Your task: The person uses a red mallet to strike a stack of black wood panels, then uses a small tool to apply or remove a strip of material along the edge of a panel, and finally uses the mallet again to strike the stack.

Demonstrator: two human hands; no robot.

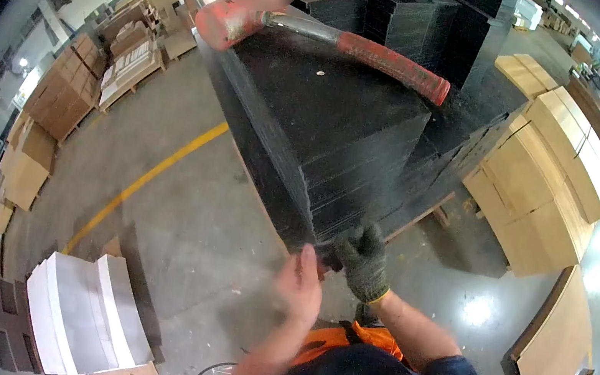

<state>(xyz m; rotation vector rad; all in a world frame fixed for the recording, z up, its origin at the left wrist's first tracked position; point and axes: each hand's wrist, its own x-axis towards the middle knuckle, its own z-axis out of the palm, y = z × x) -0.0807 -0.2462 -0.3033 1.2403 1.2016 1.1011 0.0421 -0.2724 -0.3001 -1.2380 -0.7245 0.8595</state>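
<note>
A stack of black boards (368, 143) stands in front of me, its near corner pointing toward my body. Just below that corner my left hand (300, 288), bare and smeared by motion, has its fingers drawn together. Close to its right, my right hand (365, 263) wears a dark knitted glove with a yellow cuff edge, and its fingers are curled. Between the two hands shows a small dark piece (329, 260), too unclear to name. On top of the stack lies a mallet (392, 65) with a worn red grip, a metal shaft and a red head.
More black stacks (411, 18) rise behind. Tan boards (542, 177) are piled at the right, beside a leaning panel (560, 343). White panels (86, 319) stand low at the left. A yellow floor line (155, 173) runs past brown cartons (66, 90).
</note>
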